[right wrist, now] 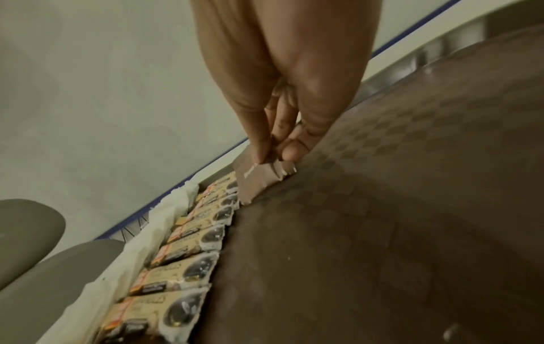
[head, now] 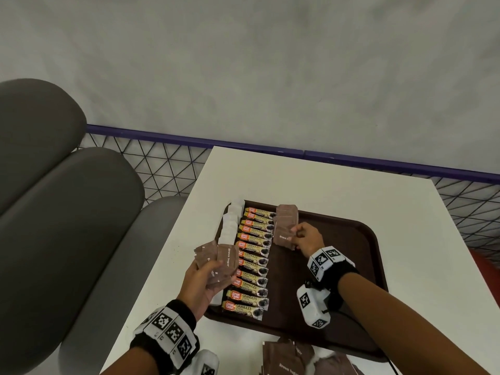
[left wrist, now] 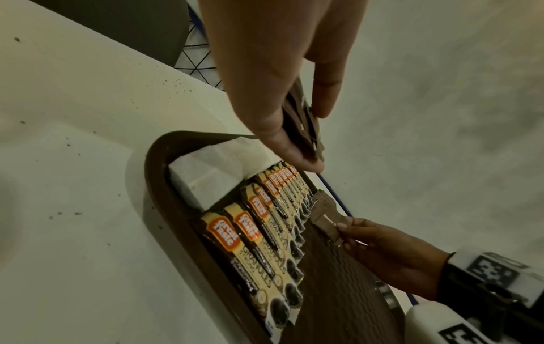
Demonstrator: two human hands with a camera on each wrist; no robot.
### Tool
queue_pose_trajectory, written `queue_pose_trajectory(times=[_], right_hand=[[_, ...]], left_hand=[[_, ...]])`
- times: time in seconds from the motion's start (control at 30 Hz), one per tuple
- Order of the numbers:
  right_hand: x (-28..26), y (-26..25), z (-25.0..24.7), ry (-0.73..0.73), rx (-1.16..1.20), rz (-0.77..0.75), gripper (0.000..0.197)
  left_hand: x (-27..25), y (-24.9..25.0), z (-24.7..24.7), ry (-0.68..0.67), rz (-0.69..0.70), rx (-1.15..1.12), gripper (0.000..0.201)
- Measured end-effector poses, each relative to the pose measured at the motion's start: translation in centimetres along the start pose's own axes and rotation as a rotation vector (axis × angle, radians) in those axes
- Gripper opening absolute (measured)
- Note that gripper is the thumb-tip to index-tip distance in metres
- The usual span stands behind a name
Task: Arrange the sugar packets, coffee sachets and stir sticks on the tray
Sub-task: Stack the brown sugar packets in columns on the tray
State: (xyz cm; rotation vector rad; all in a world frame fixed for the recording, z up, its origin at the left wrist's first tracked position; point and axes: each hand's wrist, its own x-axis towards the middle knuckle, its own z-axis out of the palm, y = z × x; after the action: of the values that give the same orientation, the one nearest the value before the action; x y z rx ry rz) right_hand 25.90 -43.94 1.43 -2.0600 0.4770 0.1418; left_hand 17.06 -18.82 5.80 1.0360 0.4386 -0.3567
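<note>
A dark brown tray (head: 359,269) lies on the white table (head: 338,185). Along its left side runs a row of white packets (head: 230,226), then a column of several coffee sachets (head: 253,261). My left hand (head: 208,280) grips a fanned stack of brown sugar packets (head: 216,261) above the tray's left edge; the stack of brown sugar packets (left wrist: 303,125) shows pinched between thumb and fingers. My right hand (head: 305,238) pinches one brown sugar packet (head: 284,236) low over the tray, right of the sachets, below two laid brown packets (head: 286,215). The pinched brown sugar packet (right wrist: 259,179) touches the tray floor.
More brown sugar packets (head: 292,358) lie loose on the table at the near edge. Grey padded seats (head: 67,198) stand on the left. A purple-railed wire fence (head: 167,163) runs behind the table. The tray's right half (right wrist: 397,209) is bare.
</note>
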Motion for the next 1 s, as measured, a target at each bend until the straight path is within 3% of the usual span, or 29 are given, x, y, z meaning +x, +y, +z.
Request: queue_pose_trajectory(times=[0.2, 0.4, 0.5, 0.7, 0.9, 1.0], right_hand=[[0.8, -0.1, 1.1, 0.070, -0.132, -0.035, 0.023], [1.1, 0.0, 1.7, 0.094, -0.117, -0.031, 0.032], [0.8, -0.2, 1.7, 0.098, -0.210, -0.066, 0.018], [0.4, -0.3, 1.3, 0.113, -0.375, -0.135, 0.033], [-1.7, -1.2, 1.5, 0.107, -0.146, -0.249, 0.023], [-3.7, -1.9, 1.9, 0.000, 0.026, -0.288, 0.011]], left_hand=[[0.1, 0.2, 0.0, -0.026, -0.031, -0.022, 0.039], [0.3, 0.3, 0.1, -0.028, -0.034, 0.002, 0.036], [0.4, 0.2, 0.0, -0.011, -0.037, 0.025, 0.033], [0.6, -0.3, 0.0, -0.011, -0.030, 0.078, 0.029], [0.3, -0.5, 0.6, 0.010, 0.006, 0.146, 0.024], [0.2, -0.6, 1.1, 0.021, 0.022, 0.164, 0.025]])
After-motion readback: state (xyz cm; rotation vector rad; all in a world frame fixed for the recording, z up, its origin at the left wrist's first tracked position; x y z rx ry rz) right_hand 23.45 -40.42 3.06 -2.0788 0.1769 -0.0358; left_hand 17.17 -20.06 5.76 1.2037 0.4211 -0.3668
